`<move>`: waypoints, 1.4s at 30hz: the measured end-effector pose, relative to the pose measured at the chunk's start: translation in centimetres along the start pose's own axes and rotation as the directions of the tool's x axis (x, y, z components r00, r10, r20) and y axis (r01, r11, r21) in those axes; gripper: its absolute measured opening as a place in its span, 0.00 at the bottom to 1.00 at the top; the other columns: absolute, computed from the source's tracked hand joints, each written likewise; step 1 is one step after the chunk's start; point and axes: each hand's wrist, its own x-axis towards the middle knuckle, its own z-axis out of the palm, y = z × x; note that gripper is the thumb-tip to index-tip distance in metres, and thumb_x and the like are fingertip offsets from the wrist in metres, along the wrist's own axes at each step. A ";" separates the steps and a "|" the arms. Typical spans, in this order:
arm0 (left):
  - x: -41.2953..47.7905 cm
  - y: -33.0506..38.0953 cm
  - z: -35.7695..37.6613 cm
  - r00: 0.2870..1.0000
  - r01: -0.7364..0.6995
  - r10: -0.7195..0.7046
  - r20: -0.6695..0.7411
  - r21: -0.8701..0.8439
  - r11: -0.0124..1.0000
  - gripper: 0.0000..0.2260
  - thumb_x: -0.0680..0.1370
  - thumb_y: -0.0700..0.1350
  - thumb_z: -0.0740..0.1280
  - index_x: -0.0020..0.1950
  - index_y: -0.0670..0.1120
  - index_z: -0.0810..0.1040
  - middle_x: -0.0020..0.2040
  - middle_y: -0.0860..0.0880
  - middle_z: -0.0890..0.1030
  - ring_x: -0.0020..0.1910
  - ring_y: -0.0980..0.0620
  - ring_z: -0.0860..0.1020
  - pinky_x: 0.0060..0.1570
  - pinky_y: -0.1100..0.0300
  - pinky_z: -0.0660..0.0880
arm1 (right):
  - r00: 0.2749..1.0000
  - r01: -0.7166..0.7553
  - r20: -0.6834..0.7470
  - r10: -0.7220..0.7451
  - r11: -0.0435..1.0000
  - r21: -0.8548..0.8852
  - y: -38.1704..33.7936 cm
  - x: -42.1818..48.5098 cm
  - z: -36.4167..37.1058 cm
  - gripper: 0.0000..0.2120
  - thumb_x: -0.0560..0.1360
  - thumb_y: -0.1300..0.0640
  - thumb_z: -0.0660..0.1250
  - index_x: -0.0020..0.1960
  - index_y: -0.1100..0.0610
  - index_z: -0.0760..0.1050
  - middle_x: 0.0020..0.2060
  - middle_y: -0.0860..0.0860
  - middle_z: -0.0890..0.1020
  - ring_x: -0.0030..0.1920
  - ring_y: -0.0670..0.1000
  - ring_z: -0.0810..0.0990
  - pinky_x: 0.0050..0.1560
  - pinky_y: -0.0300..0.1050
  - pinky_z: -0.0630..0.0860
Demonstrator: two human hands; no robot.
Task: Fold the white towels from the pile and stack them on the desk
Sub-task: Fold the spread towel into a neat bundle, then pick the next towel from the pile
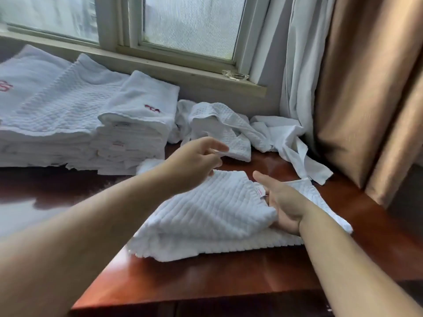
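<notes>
1. Towels first: a white ribbed terry towel, partly folded (206, 216), lies on the reddish-brown polished wooden desk (206, 277), directly in front of you, between your two forearms.
2. Your right hand (281, 202) rests on that towel's right side, fingers straight and relaxed and pointing away from you, gripping nothing; the palm lies against the folded edge, beside a small label with red print (260, 191).
3. Your left hand (194, 161) hovers above the towel's far left corner, and its thumb and fingertips pinch the near edge of a crumpled white waffle-weave towel (219, 131).
4. That waffle towel belongs to the loose pile of unfolded white cloths (274, 136) heaped at the back of the desk, just beyond the ribbed towel and against the wall under the window (183, 26).
5. Left of your left hand stands a tall stack of folded white towels with red embroidery (135, 124), and beside it, further left, a wider stack of folded white textured towels (45, 106); both are near the ribbed towel but not touching it.
6. At the right hang a white sheer curtain (297, 65) and a tan heavy curtain (366, 88), the pile's cloth reaching their lower folds.
</notes>
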 end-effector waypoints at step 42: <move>-1.1 -5.6 7.4 0.943 -0.295 0.057 0.328 0.746 0.597 0.29 0.80 0.66 0.44 0.81 0.61 0.53 0.82 0.58 0.51 0.81 0.53 0.46 0.77 0.49 0.39 | 0.891 -0.157 -0.290 -0.349 0.363 -0.918 1.7 2.0 -8.6 0.33 0.80 0.32 0.48 0.80 0.46 0.58 0.81 0.48 0.55 0.81 0.52 0.50 0.79 0.56 0.49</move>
